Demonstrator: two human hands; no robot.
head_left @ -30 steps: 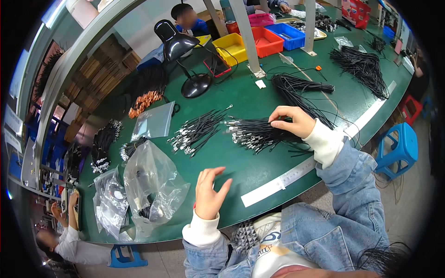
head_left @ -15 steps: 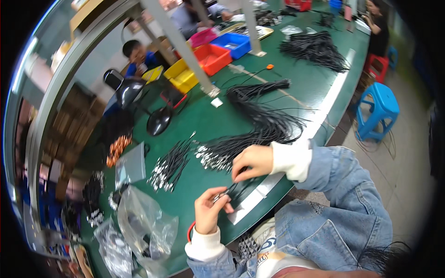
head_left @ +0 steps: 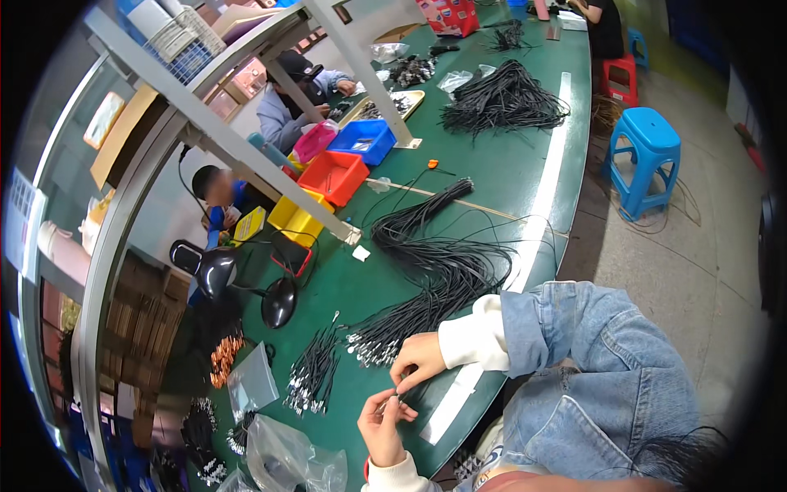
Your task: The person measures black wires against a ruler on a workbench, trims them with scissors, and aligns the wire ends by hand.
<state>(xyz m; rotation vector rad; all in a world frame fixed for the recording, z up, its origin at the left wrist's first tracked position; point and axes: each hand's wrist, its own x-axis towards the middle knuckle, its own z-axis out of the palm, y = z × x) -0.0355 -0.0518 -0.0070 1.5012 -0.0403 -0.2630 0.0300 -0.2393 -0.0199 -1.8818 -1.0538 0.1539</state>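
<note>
My left hand [head_left: 383, 430] and my right hand [head_left: 420, 359] meet fingertip to fingertip over the near edge of the green table [head_left: 385, 307]. Both are closed in a pinch on a thin black cable, mostly hidden by the fingers. Just beyond my right hand lies a long bundle of black cables [head_left: 438, 271], its whitish metal-tipped ends toward me. A smaller pile of short black cables [head_left: 314, 373] with silvery ends lies to the left of it.
Clear plastic bags [head_left: 291, 459] and orange-tipped cables [head_left: 225, 359] lie at left. A black lamp [head_left: 279, 302], yellow bin [head_left: 297, 218], red bin [head_left: 334, 177] and blue bin [head_left: 363, 141] stand beyond. Two people sit across the table. A blue stool [head_left: 645, 156] stands at right.
The view has shifted, showing more of the shelf frame at left. My hands have drawn closer together, so less of the cable between them shows.
</note>
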